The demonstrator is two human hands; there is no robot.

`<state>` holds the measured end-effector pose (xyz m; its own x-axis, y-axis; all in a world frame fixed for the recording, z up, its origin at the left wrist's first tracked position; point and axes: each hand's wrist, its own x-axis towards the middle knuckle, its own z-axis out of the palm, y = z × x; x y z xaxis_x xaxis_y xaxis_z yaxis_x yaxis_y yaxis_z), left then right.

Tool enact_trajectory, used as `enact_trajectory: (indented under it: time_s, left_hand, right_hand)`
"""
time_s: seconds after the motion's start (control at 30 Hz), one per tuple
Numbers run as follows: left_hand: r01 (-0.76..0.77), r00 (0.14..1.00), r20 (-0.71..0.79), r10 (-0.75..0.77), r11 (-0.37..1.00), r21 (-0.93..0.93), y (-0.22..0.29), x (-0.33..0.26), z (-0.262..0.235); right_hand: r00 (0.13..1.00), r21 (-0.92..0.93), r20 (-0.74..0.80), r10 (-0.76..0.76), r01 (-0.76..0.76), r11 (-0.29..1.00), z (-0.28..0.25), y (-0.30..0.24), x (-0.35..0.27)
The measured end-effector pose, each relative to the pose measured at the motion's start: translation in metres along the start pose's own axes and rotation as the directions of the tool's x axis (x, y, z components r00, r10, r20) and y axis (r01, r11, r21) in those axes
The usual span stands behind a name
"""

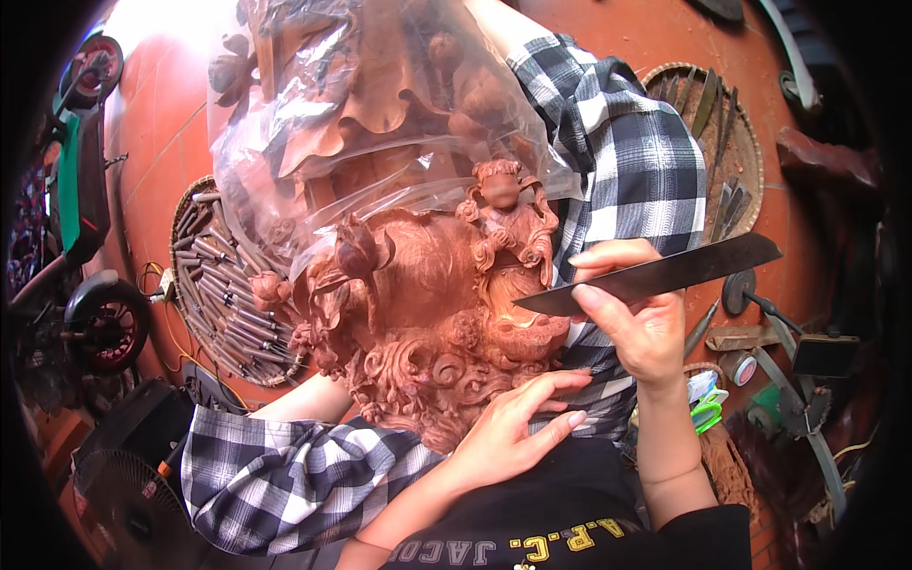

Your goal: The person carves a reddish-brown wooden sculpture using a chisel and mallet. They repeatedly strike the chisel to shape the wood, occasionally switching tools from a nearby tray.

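Note:
My right hand (646, 323) pinches a long, dark flat blade (674, 273) between thumb and fingers. Its pointed end is at the reddish-brown wood carving (418, 256), near the round base below a small carved figure (508, 214); whether it touches the wood I cannot tell. My left hand (518, 427) lies with fingers stretched out along the carving's near edge, holding nothing. Curls and a flower bud are cut into the wood. Clear plastic sheeting (285, 142) wraps the carving's far part.
Legs in checked cloth (636, 142) flank the carving. A round basket of wooden-handled chisels (228, 285) stands left, and another basket (750, 161) with long flat tools sits far right. A fan (123, 513) is at lower left, a wheel (106, 321) above it, a phone-like dark device (825, 355) at right.

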<state>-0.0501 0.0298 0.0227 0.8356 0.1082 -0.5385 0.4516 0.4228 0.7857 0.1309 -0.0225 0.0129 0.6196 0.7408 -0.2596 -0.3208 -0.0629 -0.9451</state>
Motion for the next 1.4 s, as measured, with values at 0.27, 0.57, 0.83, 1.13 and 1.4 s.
enact_trajectory:
  time_s: [0.27,0.57,0.83,1.13,1.4]
  left_hand:
    - [0.037,0.999,-0.012,-0.037,0.996,0.075,0.005,0.0,0.0]
    - [-0.043,0.997,-0.063,0.053,0.987,0.158,0.002,0.0,0.001]
    - [-0.093,0.983,-0.148,0.107,0.991,0.099,-0.004,0.0,0.008]
    - [-0.167,0.969,-0.147,0.197,0.967,0.194,-0.013,-0.003,0.009]
    - [-0.216,0.955,-0.144,0.26,0.939,0.266,-0.021,-0.004,0.011]
  right_hand:
    - [0.937,-0.421,0.265,-0.227,0.324,0.847,0.004,0.01,0.016]
    - [0.928,-0.531,0.303,-0.216,0.353,0.771,0.019,0.019,0.007]
    - [0.895,-0.477,0.28,-0.348,0.444,0.758,0.027,0.017,0.021]
    - [0.922,-0.66,0.302,-0.244,0.387,0.644,0.035,0.002,0.018]
    - [0.898,-0.683,0.329,-0.293,0.44,0.583,0.036,0.005,0.017]
